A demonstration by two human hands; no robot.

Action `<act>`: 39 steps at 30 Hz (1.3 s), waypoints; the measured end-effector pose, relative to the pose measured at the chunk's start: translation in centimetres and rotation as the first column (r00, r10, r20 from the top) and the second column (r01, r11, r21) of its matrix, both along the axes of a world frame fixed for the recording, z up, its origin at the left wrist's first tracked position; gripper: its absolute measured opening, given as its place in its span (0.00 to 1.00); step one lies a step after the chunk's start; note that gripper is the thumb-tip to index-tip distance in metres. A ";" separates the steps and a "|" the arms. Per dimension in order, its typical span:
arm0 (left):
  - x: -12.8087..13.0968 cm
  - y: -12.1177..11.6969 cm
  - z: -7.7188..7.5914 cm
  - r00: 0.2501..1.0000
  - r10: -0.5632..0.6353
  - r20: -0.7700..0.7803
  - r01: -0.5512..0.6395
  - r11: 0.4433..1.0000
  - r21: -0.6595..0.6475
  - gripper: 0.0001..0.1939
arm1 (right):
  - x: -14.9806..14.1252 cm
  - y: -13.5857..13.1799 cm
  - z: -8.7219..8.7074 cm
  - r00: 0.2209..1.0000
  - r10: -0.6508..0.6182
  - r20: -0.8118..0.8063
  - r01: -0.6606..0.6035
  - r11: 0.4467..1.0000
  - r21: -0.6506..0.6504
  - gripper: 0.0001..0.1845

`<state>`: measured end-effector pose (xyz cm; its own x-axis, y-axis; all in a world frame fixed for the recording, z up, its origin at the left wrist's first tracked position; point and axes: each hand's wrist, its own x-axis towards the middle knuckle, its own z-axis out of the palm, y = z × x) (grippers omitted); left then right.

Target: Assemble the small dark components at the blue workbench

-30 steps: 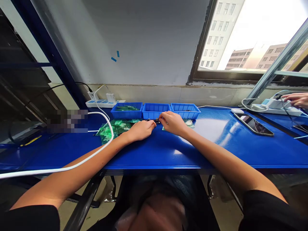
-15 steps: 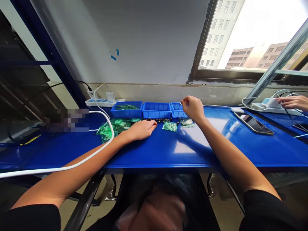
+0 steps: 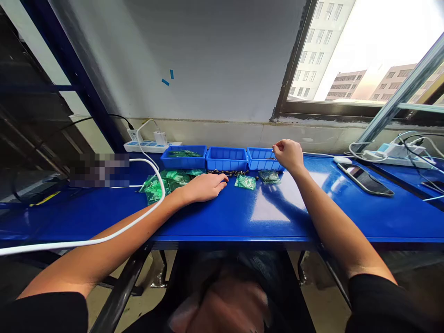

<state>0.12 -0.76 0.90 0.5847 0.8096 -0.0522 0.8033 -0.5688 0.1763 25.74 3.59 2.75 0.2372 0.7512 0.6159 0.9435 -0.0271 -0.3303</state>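
Resting on the blue table [image 3: 215, 224], the left hand [image 3: 206, 187] lies beside small dark parts [image 3: 239, 173], its fingers loosely bent; whether it grasps anything cannot be told. The right hand [image 3: 290, 156] is at the right end of the right-hand bin [image 3: 258, 163], thumb and fingertips drawn together; any held item cannot be made out. The parts lie before the middle bin [image 3: 227, 162], near a green packet [image 3: 245, 182].

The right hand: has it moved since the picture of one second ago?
Yes. Judged against the middle blue bin, the right hand has moved rightward and higher in the view.
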 end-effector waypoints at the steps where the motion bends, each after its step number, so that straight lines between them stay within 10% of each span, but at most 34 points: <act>1: 0.0 0.0 0.0 1.000 -0.004 0.001 0.004 1.000 -0.001 0.21 | 0.1 0.0 0.1 1.000 0.008 -0.009 -0.008 1.000 0.008 0.08; 39: -0.4 0.1 0.1 0.996 -0.086 -0.038 0.087 0.996 0.020 0.21 | 0.6 -0.5 0.8 0.997 0.058 -0.052 -0.054 0.996 0.070 0.09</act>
